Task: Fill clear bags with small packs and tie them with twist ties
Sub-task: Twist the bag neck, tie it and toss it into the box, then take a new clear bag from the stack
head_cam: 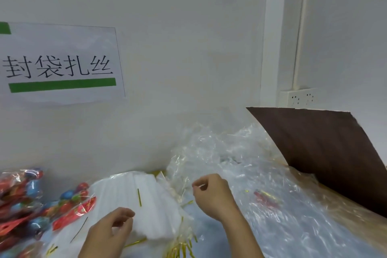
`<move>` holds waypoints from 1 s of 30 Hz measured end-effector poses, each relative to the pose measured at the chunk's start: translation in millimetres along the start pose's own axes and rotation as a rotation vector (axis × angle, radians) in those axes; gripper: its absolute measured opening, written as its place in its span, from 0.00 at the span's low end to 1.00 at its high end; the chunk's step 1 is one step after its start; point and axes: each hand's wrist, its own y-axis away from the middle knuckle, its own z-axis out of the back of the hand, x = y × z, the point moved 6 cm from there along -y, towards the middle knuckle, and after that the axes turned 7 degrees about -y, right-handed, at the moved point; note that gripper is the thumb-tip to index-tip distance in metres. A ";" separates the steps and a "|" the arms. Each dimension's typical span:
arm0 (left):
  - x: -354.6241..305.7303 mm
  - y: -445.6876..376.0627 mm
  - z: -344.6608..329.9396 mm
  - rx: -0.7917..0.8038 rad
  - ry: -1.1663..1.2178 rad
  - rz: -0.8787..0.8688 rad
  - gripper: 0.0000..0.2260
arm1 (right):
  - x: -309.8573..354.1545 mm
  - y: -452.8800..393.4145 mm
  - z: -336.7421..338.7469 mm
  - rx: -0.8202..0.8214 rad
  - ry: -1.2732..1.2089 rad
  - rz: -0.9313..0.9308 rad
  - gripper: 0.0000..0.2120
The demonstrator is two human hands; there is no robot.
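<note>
Nearest the lens, the left hand [111, 230] rises from the bottom edge with its fingers loosely curled, thumb and forefinger close together; whether anything thin sits between them cannot be told. It hovers over the near edge of a white pleated stack [142, 199], seemingly flat clear bags, fanned and ribbed, with one gold twist tie [139, 197] lying upright across its top. Far left, a heap of small packs [25, 199] in glossy red and blue wrappers fills that corner of the table and runs out of frame, leaving little room there. More gold ties [180, 247] lie loose at the near edge between the two forearms, thin, shiny and scattered. The right hand [211, 197] is held just right of the stack, wrist bent, fingers curled inward, and its thumb and forefinger pinch something pale and slim; what it is cannot be told. Behind and right of that hand, crinkled clear bags [226, 149] pile against the wall [188, 38], and more glossy film spreads over the table toward the near right, with a red pack [266, 197] dimly showing through it. A dark brown board [326, 153] leans at the far right, its straight lower edge closing off that side. On the wall, a paper sign [60, 63] with black characters and a green bar hangs at left, and a socket [301, 97] sits above the board.
</note>
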 end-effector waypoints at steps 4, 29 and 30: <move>3.1 -1.8 -1.7 0.002 -0.054 -0.043 0.13 | -27.5 1.4 29.9 -0.273 -0.058 -0.013 0.12; -38.7 -1.7 11.0 -0.196 0.182 -0.092 0.05 | 50.3 25.9 -22.8 -0.315 -0.219 0.626 0.17; -36.9 -3.8 11.7 -0.174 0.337 0.014 0.05 | 57.9 31.3 -39.2 -0.218 -0.218 0.651 0.17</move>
